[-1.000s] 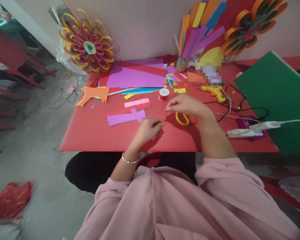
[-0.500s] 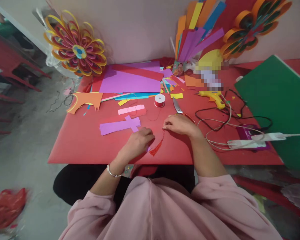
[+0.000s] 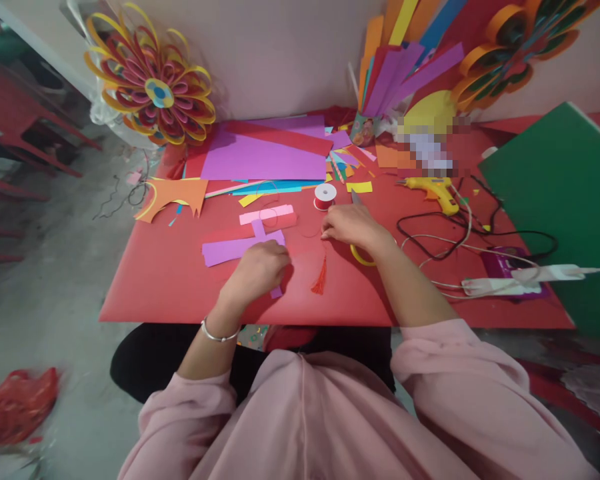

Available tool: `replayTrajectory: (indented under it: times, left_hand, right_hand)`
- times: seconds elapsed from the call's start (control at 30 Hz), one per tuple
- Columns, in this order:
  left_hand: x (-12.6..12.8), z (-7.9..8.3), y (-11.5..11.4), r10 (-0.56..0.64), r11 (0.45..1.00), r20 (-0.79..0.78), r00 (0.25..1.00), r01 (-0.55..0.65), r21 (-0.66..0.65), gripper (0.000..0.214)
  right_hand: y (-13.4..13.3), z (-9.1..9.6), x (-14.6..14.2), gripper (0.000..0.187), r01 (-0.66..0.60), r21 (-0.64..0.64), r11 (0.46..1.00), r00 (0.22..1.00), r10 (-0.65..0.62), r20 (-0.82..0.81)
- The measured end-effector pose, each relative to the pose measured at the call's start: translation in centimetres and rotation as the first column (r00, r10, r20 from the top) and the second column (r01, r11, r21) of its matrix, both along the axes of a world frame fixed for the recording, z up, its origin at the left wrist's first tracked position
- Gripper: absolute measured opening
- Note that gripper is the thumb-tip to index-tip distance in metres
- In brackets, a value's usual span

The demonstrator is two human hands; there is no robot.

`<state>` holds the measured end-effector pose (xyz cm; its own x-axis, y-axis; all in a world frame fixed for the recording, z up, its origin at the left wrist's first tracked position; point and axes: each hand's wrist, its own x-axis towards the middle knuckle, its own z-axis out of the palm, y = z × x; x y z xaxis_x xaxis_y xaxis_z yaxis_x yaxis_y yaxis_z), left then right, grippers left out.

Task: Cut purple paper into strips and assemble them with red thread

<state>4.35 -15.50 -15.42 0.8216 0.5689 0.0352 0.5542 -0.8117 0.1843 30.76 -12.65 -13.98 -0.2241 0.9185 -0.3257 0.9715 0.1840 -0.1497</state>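
My right hand [image 3: 351, 225] pinches the thin red cord of a tassel [image 3: 320, 279], whose fringe hangs or lies toward the table's front edge. My left hand [image 3: 261, 272] has curled fingers closed on a purple paper strip [image 3: 259, 230]; its far end and a bit near the front edge show, the middle is hidden under the hand. This strip crosses a stack of purple strips [image 3: 226, 251]. Just beyond my right hand stands a white spool of red thread [image 3: 325, 196]. Scissors with yellow handles [image 3: 363, 256] lie partly hidden under my right hand and wrist.
Pink strips [image 3: 266, 214] and a large purple sheet [image 3: 265, 157] lie farther back. To the right are a yellow glue gun [image 3: 437, 193], tangled cables, a white power strip [image 3: 503, 287] and a green board [image 3: 560, 220]. A paper flower [image 3: 159, 93] stands at the back left.
My left hand has moved left, and the purple strip under it has turned. My right hand has moved away from me, drawing the tassel with it and covering more of the scissors.
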Motion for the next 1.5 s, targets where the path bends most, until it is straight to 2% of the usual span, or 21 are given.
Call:
replayTrajectory:
  times: [0.1, 0.23, 0.4, 0.57, 0.8, 1.07, 1.23, 1.37, 1.43, 1.5]
  left_hand:
    - [3.3, -0.3, 0.2, -0.097, 0.995, 0.009, 0.995, 0.097, 0.006, 0.029]
    - [6.0, -2.1, 0.6, -0.208, 0.978, 0.01, 0.978, 0.208, 0.035, 0.029]
    - [5.8, -4.0, 0.5, -0.307, 0.941, 0.024, 0.951, 0.3, 0.156, 0.028]
    - [5.8, -4.8, 0.6, -0.362, 0.925, 0.175, 0.916, 0.33, 0.187, 0.023]
    - [6.1, -6.5, 0.8, -0.343, 0.928, 0.275, 0.898, 0.28, 0.244, 0.021]
    - [6.6, -5.7, 0.7, -0.333, 0.929, 0.218, 0.917, 0.28, 0.242, 0.019]
    - [6.9, -5.1, 0.4, -0.345, 0.923, 0.153, 0.926, 0.305, 0.235, 0.021]
    - [7.0, -5.0, 0.3, -0.344, 0.927, 0.132, 0.93, 0.313, 0.207, 0.025]
    - [6.9, -5.1, 0.3, -0.344, 0.93, 0.132, 0.93, 0.317, 0.189, 0.026]
    - [6.8, -5.3, 0.3, -0.346, 0.931, 0.138, 0.928, 0.321, 0.176, 0.026]
  right_hand:
    - [0.3, -0.1, 0.1, 0.017, -0.021, 0.005, 1.0, 1.0, 0.021, -0.001]
    - [0.2, 0.1, 0.3, 0.016, -0.021, -0.026, 0.999, 1.0, 0.02, -0.014]
    - [0.4, 0.0, 0.9, 0.017, -0.052, -0.025, 0.998, 0.996, 0.05, -0.072]
    - [0.6, -0.4, 1.4, 0.014, -0.062, -0.052, 0.997, 0.992, 0.056, -0.109]
    - [0.4, -1.1, 1.8, 0.02, -0.062, -0.038, 0.997, 0.987, 0.056, -0.152]
    - [-0.1, -0.6, 1.3, 0.022, -0.043, 0.024, 0.999, 0.995, 0.045, -0.092]
    - [0.1, -1.7, 1.3, 0.022, -0.049, 0.1, 0.994, 0.992, 0.06, -0.111]
    - [0.1, -1.8, 1.7, 0.024, -0.054, 0.077, 0.996, 0.983, 0.067, -0.168]
    - [0.3, -1.2, 2.3, 0.026, 0.021, 0.108, 0.994, 0.978, 0.002, -0.209]
    - [1.1, -0.4, 3.0, 0.028, 0.196, 0.194, 0.961, 0.969, -0.159, -0.191]
